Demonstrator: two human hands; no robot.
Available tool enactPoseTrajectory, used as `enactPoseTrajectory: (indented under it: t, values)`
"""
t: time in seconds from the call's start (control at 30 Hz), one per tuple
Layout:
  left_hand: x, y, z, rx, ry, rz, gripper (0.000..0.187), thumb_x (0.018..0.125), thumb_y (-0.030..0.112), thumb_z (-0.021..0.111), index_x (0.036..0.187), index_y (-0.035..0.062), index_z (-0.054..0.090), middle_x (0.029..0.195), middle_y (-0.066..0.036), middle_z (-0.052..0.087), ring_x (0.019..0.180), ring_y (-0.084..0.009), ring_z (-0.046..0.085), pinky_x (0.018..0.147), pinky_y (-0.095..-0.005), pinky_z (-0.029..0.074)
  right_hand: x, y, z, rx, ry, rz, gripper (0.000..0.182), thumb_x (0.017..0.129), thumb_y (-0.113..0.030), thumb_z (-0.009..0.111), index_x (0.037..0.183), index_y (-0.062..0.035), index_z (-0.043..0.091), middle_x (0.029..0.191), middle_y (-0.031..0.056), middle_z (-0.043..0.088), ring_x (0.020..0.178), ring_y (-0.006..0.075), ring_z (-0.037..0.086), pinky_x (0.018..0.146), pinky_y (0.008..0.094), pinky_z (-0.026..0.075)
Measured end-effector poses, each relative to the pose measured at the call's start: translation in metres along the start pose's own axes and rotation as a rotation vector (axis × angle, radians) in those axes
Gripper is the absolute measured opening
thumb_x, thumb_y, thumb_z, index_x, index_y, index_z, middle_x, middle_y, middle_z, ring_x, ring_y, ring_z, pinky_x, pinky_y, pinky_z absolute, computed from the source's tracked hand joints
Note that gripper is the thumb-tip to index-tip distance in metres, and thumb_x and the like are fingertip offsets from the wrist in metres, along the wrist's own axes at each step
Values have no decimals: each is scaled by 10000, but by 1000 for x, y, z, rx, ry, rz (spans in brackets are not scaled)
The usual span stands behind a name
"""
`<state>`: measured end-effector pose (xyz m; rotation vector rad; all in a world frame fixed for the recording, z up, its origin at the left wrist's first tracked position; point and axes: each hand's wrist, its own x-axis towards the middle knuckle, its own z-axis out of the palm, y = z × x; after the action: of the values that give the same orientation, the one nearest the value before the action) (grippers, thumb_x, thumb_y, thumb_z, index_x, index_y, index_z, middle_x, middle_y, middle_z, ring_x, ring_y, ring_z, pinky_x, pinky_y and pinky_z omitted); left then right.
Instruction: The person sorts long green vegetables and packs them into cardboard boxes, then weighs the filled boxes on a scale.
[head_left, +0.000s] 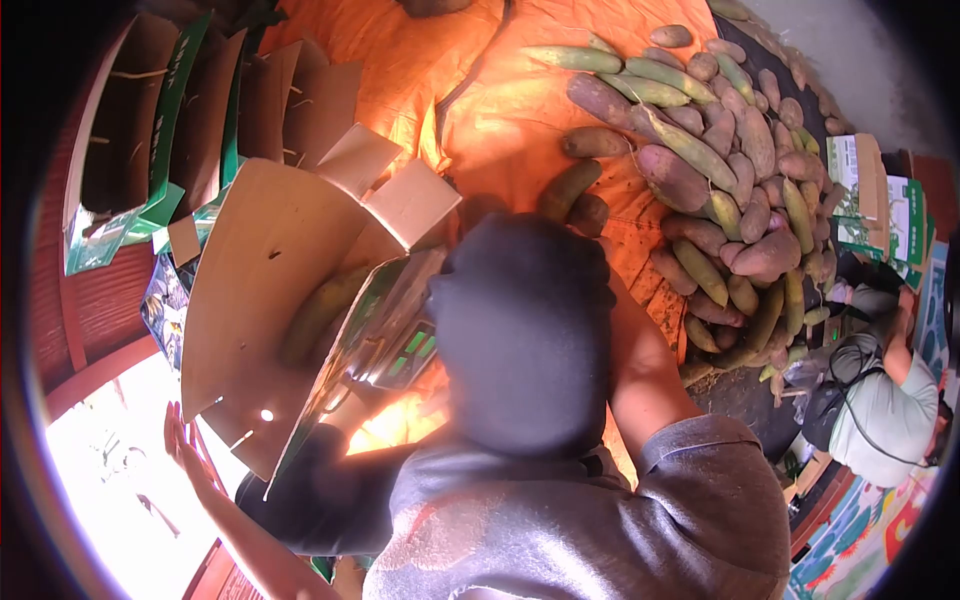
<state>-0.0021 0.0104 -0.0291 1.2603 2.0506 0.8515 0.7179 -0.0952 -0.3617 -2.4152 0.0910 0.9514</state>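
My left hand (182, 445) is at the lower left, flat with its fingers straight and together, beside the lower edge of an open cardboard box (260, 290). Whether it touches the box, I cannot tell. The box lies tilted with its flaps spread, and a long sweet potato (322, 308) rests inside it. The box sits on a scale (400, 352) with green digits. My right hand is out of sight. Right in front of me a person in a dark cap (525, 330) and grey shirt (620, 520) bends over the scale and hides much of it.
A big pile of sweet potatoes (730, 180) lies on an orange tarp (500, 100). Several empty green-printed cartons (170, 120) stand at the upper left, more cartons (880, 200) at the right. Another person in a light shirt (880, 410) crouches at the right edge.
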Motion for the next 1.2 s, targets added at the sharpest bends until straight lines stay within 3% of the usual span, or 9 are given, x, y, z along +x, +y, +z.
enactPoseTrajectory:
  t: [0.13, 0.3, 0.5, 0.63, 0.77, 0.97, 1.1, 1.17, 1.2]
  values:
    - [-7, 25, 13, -57, 23, 78, 453, 932, 327, 467, 1281, 38, 466, 1286, -111, 501, 1203, -232, 466, 1029, -393, 351, 10, 12, -13, 401, -220, 191, 533, 613, -351, 816, 924, 16, 585, 809, 104, 606, 617, 184, 586, 484, 315, 453]
    - [2, 56, 15, 2, -28, 280, 498, 926, 371, 470, 1283, 25, 465, 1286, -113, 500, 1206, -237, 462, 1035, -395, 335, 2, 3, -51, 582, -321, 98, 467, 660, -289, 789, 971, -12, 578, 834, 73, 602, 645, 156, 578, 503, 286, 447]
    - [-4, 129, 45, 20, -212, 448, 481, 934, 382, 449, 1264, 36, 491, 1255, -124, 526, 1186, -230, 482, 1025, -389, 340, -70, -118, -137, 555, -415, -378, 401, 716, -215, 756, 1028, -45, 570, 864, 37, 597, 677, 123, 568, 527, 251, 440]
    - [-18, 164, 84, 2, -408, 561, 369, 923, 280, 505, 1211, 53, 548, 1155, -124, 596, 1098, -211, 552, 955, -343, 408, -160, -222, -182, 425, -527, -857, 422, 795, -81, 661, 1180, -11, 502, 1119, 75, 571, 982, 156, 563, 867, 288, 445]
    - [-41, 169, 112, 224, -359, 655, 283, 892, 233, 554, 1116, 68, 607, 926, -176, 656, 841, -242, 657, 750, -338, 504, -285, -295, -180, -53, -599, -1360, 580, 734, -136, 689, 1236, 21, 443, 1124, 98, 563, 1027, 203, 547, 927, 318, 406]
    - [-45, 160, 123, 442, -187, 760, 191, 874, 181, 557, 976, 38, 632, 764, -177, 626, 727, -350, 601, 673, -400, 468, -437, -312, -69, -817, -767, -1737, 680, 599, -224, 763, 1158, 64, 503, 1034, 124, 608, 970, 206, 585, 858, 320, 451]
    - [-40, 155, 126, 527, -175, 745, 171, 876, 180, 542, 948, 47, 623, 764, -183, 624, 728, -353, 601, 664, -416, 479, -435, -274, 39, -1448, -724, -1711, 565, 618, -320, 742, 1052, 13, 601, 896, 180, 656, 866, 266, 641, 784, 359, 496]
    - [-39, 153, 126, 528, -194, 753, 159, 878, 176, 534, 948, 60, 619, 751, -179, 625, 731, -343, 611, 668, -431, 481, -441, -259, 77, -1957, -688, -1312, 581, 608, -373, 747, 1002, 32, 612, 965, 216, 632, 947, 333, 600, 846, 370, 464]
    - [-39, 150, 127, 517, -198, 746, 157, 879, 174, 532, 952, 64, 617, 747, -180, 625, 731, -341, 614, 666, -432, 482, -421, -249, 93, -1982, -685, -1344, 560, 608, -386, 745, 965, 29, 626, 963, 205, 637, 947, 327, 603, 849, 372, 465]
